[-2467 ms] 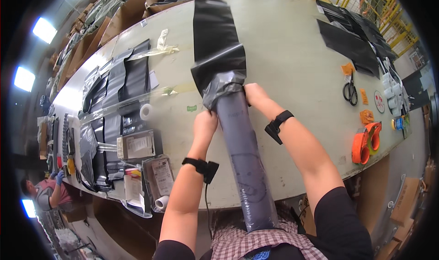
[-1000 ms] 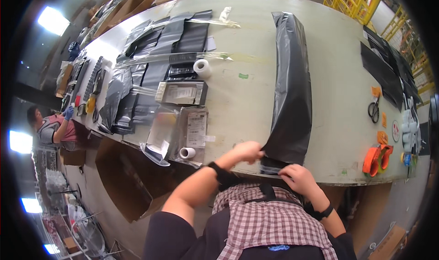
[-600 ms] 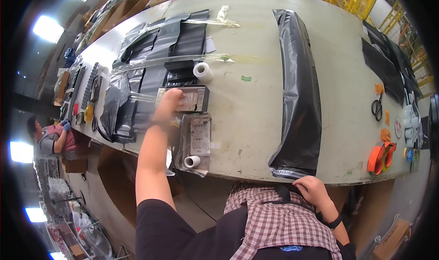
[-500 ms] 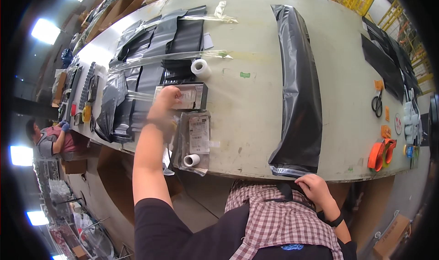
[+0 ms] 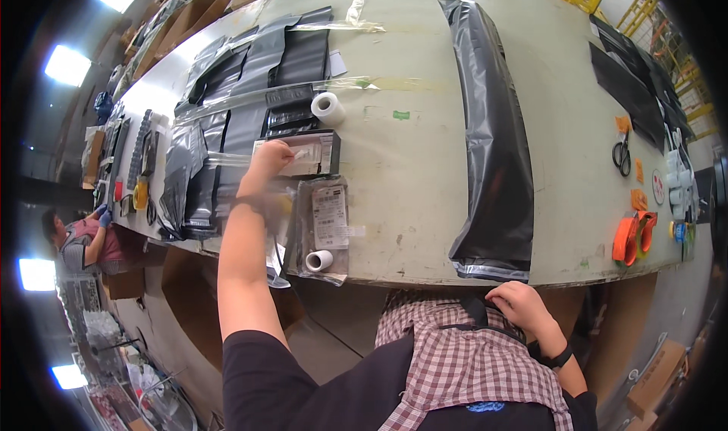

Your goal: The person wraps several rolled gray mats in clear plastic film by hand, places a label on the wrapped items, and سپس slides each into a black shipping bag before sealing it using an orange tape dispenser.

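Observation:
My left hand (image 5: 271, 158) reaches over a shallow dark-edged box (image 5: 331, 156), its fingers pinched together. A small whitish clear piece (image 5: 303, 153) shows at the fingertips; its kind is unclear. My right hand (image 5: 520, 305) is loosely curled at the table's front edge, beside the near end of a long black plastic mailing bag (image 5: 497, 150). The inside of its fingers is hidden. The bag lies lengthwise from front to back, its near end showing a pale strip. Beside the box stands a white roll (image 5: 328, 108).
Overlapping black plastic bags (image 5: 262, 67) lie left, with clear tape across them. Printed labels (image 5: 330, 217) and a small white roll (image 5: 319, 261) sit nearer. At right are scissors (image 5: 622, 156), orange tape rolls (image 5: 626, 241) and more black bags (image 5: 626, 86). A co-worker (image 5: 83, 241) stands far left.
The view has shifted slightly. My left hand stays over the box, and the whitish piece now shows at its fingertips. My right hand stays curled at the table edge, slightly apart from the bag.

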A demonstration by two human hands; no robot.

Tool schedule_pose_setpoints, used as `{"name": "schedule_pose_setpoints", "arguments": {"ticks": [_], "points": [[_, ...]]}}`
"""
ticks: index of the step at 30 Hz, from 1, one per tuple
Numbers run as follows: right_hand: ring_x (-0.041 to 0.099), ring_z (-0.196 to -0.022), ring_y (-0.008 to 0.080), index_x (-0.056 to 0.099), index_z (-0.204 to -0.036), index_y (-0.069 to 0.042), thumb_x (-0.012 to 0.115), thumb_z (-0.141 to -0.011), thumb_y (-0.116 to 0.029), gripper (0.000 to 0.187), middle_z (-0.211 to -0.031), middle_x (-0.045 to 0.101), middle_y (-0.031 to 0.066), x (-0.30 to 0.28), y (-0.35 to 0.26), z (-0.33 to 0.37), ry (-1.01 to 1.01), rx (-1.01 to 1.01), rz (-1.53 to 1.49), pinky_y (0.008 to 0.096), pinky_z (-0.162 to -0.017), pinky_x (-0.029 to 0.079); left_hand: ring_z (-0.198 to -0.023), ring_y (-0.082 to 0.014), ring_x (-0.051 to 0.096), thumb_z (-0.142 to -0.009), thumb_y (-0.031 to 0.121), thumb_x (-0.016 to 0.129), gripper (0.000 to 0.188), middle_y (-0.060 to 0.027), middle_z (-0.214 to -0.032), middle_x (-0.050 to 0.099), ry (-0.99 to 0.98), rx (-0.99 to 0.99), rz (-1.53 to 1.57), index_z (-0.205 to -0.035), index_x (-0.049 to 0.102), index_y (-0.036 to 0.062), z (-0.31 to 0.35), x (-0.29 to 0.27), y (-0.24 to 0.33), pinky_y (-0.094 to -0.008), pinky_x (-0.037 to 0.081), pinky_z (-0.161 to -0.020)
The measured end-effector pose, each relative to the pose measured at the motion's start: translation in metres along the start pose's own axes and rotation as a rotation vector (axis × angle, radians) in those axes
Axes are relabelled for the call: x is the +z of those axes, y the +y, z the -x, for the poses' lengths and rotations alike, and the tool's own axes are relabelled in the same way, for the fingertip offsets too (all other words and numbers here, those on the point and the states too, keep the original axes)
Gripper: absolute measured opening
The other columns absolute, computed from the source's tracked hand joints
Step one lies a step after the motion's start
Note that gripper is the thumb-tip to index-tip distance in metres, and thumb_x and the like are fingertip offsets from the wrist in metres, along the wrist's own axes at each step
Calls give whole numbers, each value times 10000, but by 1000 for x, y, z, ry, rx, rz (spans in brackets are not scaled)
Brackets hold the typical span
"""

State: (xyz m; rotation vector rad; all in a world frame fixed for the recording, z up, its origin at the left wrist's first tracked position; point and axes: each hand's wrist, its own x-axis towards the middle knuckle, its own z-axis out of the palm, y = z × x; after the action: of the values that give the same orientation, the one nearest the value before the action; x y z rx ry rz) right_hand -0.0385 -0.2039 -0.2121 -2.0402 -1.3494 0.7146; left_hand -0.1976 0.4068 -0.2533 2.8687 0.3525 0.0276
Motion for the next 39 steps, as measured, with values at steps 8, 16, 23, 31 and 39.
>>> {"name": "schedule_pose_setpoints", "arguments": {"ticks": [8, 16, 23, 31, 39], "points": [[486, -704, 61, 534, -1219, 29, 378, -1020, -380, 480, -903, 622, 44, 1, -11, -8, -59, 286, -1279, 195, -636, 432, -824, -263, 595, -655, 60, 684, 108, -74, -833, 619, 253, 423, 48, -724, 608, 95, -22, 0, 267, -367, 489, -694], [458, -543, 18, 567, -1067, 37, 498, -982, -222, 281, -761, 568, 2, -9, 24, 11, -89, 768, -1418, 142, -455, 357, -1058, -246, 490, -618, 276, 774, 595, -78, -1150, 497, 156, 469, 95, -1153, 557, 130, -10, 62, 407, -340, 428, -893], [315, -491, 12, 504, -1195, 20, 399, -983, -173, 305, -690, 440, -25, 4, 39, 2, -253, 1216, -1630, 136, -386, 268, -1069, -249, 468, -628, 236, 736, 484, -102, -1192, 498, 272, 549, -207, -1051, 566, 74, -24, 126, 394, -376, 399, -908], [317, -484, 19, 509, -1106, 7, 397, -945, -125, 237, -706, 448, -14, 9, 44, -26, -232, 1054, -1743, 148, -380, 260, -1138, -221, 444, -680, 217, 679, 177, -43, -1189, 531, 273, 488, -222, -817, 593, 146, -7, 95, 406, -457, 343, -1043], [313, -464, 16, 515, -1017, -15, 447, -947, -163, 177, -672, 452, -27, 7, 38, -24, -355, 986, -1685, 156, -374, 248, -1103, -215, 451, -652, 219, 706, 195, 6, -1127, 535, 427, 375, -51, -823, 617, 185, -2, 92, 397, -458, 347, -1030]]}}
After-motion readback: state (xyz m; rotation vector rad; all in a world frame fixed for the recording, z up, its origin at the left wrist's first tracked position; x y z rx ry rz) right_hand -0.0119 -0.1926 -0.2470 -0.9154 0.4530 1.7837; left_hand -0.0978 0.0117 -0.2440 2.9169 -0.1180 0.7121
